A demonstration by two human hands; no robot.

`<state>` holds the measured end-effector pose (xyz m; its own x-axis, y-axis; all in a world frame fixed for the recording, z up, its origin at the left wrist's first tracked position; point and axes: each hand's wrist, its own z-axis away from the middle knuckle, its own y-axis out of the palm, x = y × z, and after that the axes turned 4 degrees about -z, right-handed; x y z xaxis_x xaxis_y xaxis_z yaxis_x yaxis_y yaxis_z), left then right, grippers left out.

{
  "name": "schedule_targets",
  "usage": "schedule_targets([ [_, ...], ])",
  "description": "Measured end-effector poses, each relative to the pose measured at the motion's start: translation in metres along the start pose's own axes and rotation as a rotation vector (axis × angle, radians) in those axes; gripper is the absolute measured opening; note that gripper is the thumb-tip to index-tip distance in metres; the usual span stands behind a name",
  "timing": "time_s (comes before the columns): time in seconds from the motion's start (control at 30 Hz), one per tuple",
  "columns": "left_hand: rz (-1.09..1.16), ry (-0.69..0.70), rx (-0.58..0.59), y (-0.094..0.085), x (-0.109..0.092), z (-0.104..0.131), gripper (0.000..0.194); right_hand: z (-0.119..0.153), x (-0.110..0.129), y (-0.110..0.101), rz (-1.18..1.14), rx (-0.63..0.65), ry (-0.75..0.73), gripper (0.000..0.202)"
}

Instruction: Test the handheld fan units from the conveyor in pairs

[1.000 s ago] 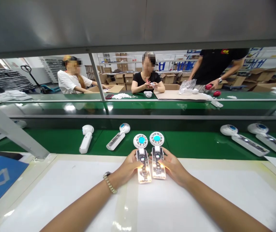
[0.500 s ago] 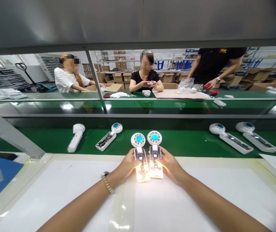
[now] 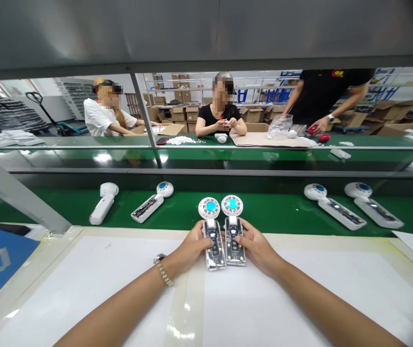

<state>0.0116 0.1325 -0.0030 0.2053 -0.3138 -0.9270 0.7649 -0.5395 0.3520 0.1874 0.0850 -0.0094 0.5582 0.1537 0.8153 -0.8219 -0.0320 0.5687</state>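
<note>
A clear-handled fan [image 3: 213, 234] is held in the curled fingers of the left hand [image 3: 193, 246], and a matching fan [image 3: 233, 230] in those of the right hand [image 3: 259, 246]; the two are positioned just beside each other over the white tabletop [image 3: 119, 270], with other fans [image 3: 341, 214] laid along the green surface [image 3: 267, 212] beyond

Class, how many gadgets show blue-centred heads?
5: one gadget in the left hand, another in the right hand, a third on the green belt's left side, two more on its right. The slanted post may hide others.
</note>
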Motion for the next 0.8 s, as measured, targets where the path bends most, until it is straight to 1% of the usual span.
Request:
schedule_targets([
  [0.17,0.003,0.014,0.014,-0.0019,0.0023,0.0,0.047,0.0003,-0.0002,-0.0017,-0.018,0.034,-0.009,0.06],
  [0.27,0.02,0.017,0.021,-0.0019,0.0029,-0.0001,0.053,0.0001,-0.0009,-0.0036,-0.032,0.062,-0.011,0.063],
  [0.37,0.017,0.026,0.016,-0.0021,0.0036,-0.0007,0.058,-0.0004,-0.0016,-0.0051,-0.037,0.063,-0.013,0.066],
  [0.8,-0.016,0.0,0.011,-0.0006,-0.0002,0.0004,0.058,0.0,0.0004,-0.0025,-0.031,0.054,-0.006,0.068],
])
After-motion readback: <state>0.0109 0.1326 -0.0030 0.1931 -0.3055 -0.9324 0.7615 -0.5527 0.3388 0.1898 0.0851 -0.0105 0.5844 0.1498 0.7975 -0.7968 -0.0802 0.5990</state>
